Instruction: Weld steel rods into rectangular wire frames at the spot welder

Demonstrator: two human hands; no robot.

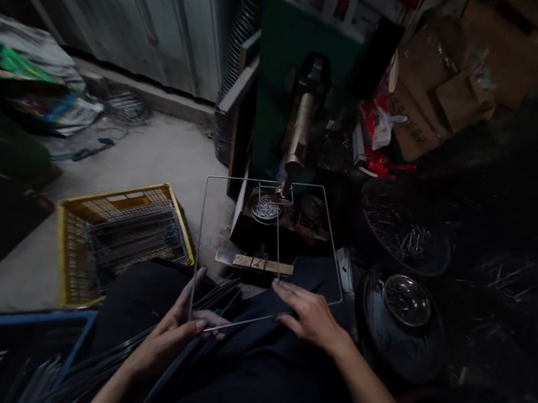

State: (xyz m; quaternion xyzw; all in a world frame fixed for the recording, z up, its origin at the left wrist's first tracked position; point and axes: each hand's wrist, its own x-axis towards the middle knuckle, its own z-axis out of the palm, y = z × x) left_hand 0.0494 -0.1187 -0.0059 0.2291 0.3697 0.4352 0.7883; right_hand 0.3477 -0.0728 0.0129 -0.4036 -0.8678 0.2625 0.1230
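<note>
A large, thin wire frame [200, 232] spans the space between my hands, its far side beneath the metal arm of a green machine [280, 62]. My left hand [185, 320] grips the frame's near left corner, thumb on the wire. My right hand [306, 311] has its fingers closed on a straight rod [277, 246] that runs up to the machine's tip, and touches the frame's near side. A small round dish [266, 208] of tiny metal pieces sits below the tip. More wires lie across my lap.
A yellow crate [60, 244] of wire parts stands left, a blue crate [13, 319] nearer. Right are dark tubs [443, 254] of metal pieces and a steel bowl [407, 301]. Cardboard [421, 96] lies behind; a wooden strip [262, 264] sits below the machine.
</note>
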